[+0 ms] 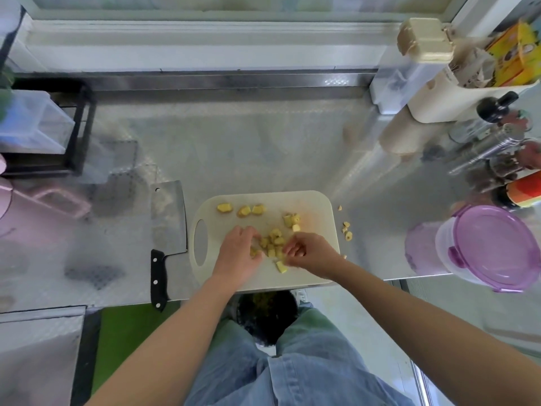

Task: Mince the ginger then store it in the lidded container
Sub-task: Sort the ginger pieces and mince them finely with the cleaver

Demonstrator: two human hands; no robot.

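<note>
Several yellow ginger chunks [274,241] lie scattered on a white cutting board [316,206] at the counter's front edge. My left hand [238,253] rests on the board with curled fingers touching the chunks at the pile's left side. My right hand [310,252] pinches small pieces at the pile's right side. A cleaver [168,218] with a black handle lies flat on the counter just left of the board, untouched. The lidded container [494,249], clear with a purple lid, stands at the right edge of the counter with its lid on.
A few ginger bits [347,230] lie on the steel counter right of the board. Bottles and jars [497,153] crowd the right rear. A black rack with clear bins [38,127] and a pink jug [35,206] stand at the left. A bin [266,313] sits below the counter edge.
</note>
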